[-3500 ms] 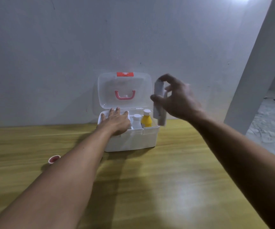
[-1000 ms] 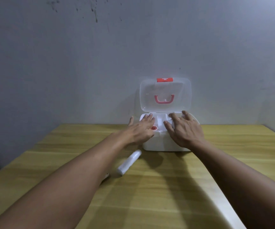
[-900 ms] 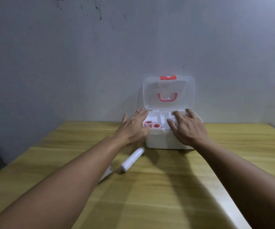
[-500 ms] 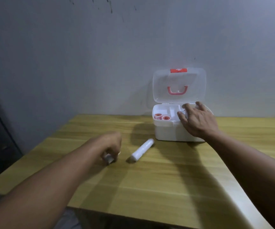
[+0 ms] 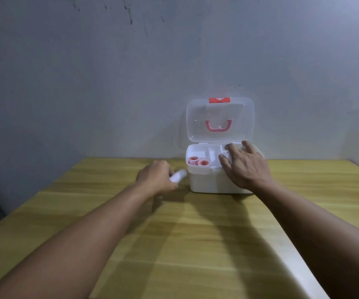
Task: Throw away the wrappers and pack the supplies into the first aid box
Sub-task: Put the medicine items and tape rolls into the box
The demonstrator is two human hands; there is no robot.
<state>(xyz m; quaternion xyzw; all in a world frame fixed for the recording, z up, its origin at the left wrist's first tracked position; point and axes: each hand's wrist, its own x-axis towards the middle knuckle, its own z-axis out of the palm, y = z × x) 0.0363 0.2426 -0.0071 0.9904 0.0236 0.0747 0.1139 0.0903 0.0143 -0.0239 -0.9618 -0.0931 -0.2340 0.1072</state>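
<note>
The white first aid box (image 5: 208, 182) stands on the wooden table (image 5: 196, 244) by the wall, its clear lid (image 5: 220, 119) with a red handle raised. Two red tape rolls (image 5: 198, 161) sit in the left compartment of its top tray. My left hand (image 5: 156, 179) is closed around a white tube (image 5: 178, 176), held just left of the box and slightly blurred. My right hand (image 5: 244, 166) rests flat on the tray's right side with fingers spread, covering what lies beneath.
A grey wall (image 5: 131, 72) rises right behind the box. The table's left edge (image 5: 12, 214) drops to a dark floor.
My left hand has picked up white tubing from the table and carried it right, toward the box. The tubes no longer lie on the table. My right hand stays on the tray.
</note>
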